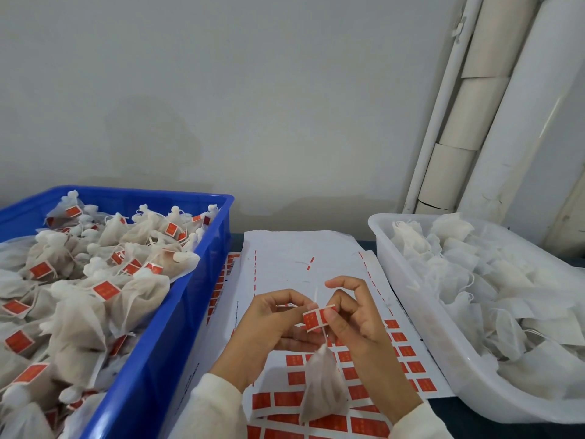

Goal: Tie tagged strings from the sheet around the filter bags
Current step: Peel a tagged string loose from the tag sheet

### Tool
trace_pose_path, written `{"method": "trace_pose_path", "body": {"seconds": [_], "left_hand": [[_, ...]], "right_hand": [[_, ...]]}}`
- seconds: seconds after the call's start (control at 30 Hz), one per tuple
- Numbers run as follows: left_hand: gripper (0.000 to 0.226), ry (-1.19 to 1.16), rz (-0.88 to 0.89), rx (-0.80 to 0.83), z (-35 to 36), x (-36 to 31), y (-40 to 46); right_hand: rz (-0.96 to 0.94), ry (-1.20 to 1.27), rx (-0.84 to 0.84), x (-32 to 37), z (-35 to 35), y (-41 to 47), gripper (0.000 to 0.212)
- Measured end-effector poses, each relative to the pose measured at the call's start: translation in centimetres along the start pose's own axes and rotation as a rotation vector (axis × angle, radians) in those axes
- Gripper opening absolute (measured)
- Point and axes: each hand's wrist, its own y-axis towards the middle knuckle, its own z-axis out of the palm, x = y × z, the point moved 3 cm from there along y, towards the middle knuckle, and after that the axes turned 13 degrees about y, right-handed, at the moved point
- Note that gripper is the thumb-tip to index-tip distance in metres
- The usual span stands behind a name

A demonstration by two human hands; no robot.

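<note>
Filter bag (323, 388) dangles; both hands (316, 324) pinch its red tag (316, 318).

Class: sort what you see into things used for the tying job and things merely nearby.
Used: red tag, filter bag, tag sheet, left hand, right hand, blue crate, white tub.
Nearby: cardboard tubes, wall.

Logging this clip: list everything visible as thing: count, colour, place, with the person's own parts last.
blue crate: one, blue, left.
tagged filter bags: many, white with red tags, in the blue crate.
white tub: one, white, right.
untagged filter bags: many, white, in the white tub.
tag sheet: several overlapping, white with red tags, centre.
held filter bag: one, white, hanging below the hands.
red tag: one, between the hands.
cardboard tubes: several, beige, against the wall.
left hand: pinches the tag.
right hand: pinches the tag.
</note>
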Motion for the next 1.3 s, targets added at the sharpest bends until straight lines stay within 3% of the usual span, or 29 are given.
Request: {"method": "trace_pose_path", "body": {"seconds": [0.37, 0.7, 0.93, 1.3], "left_hand": [[0.007, -0.009, -0.008, 0.005, -0.01, -0.09, -0.02], [0.006, -0.010, 0.005, -0.002, -0.04, -0.22, -0.07], [0.005, -0.007, 0.017, -0.015, -0.03, -0.39, -0.28], [0.016, 0.052, 0.055, -0.050, 0.11, -0.79, -0.28]], "right_hand": [[-0.010, 0.013, -0.013, -0.30, -0.09, 0.21, 0.025], [-0.007, -0.023, -0.040, -0.26, -0.02, 0.28, 0.036], [-0.040, -0.068, -0.059, -0.17, -0.01, 0.21, 0.033], [-0.057, -0.170, -0.074, -0.32, -0.22, 0.21, 0.035]]}}
